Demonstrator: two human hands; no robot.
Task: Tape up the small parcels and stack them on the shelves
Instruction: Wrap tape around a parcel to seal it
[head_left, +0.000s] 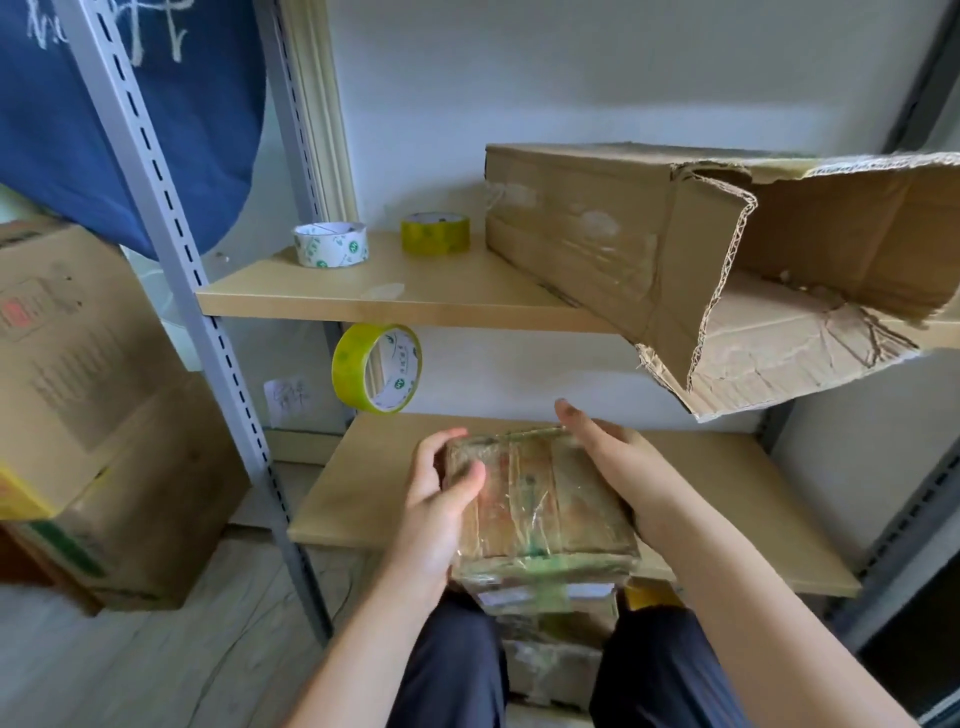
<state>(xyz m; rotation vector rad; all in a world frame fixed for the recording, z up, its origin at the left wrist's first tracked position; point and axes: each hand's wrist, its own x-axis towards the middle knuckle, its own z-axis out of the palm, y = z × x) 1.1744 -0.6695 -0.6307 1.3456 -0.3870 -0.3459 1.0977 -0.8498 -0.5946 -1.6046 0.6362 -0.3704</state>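
L fingers (467, 475): thumb curled over the parcel's top near its left edge, other fingers wrapped round the far left corner; firm grip.
R fingers (571, 418): laid fairly straight along the parcel's right side, tips reaching past the far corner; flat press, not a pinch. Underside fingers hidden, can't tell.
L hand (436, 499): holds parcel from the left.
R hand (618, 462): braces parcel from the right.
Parcel (540, 499): small cardboard box, already wrapped w/ clear and greenish tape; held between both hands over the front of the lower shelf, near end above a pile of similar parcels.
Pile of parcels (550, 603): taped boxes between the person's knees, below shelf edge.
Lower shelf (363, 493): wooden board; parcel hovers at it, contact w/ board not clear.
Tape roll, hanging (376, 368): yellow-green, upright at back left, above the lower shelf.
Upper shelf (415, 304): carries white roll (331, 244), yellow roll (435, 233), torn open carton (727, 270) lying on its side.
Step, est.: taping looks done on this one; stacking in hand.
Next move, est.: slide parcel back & flat onto lower shelf, keep it level, release both hands, then take another from the pile.
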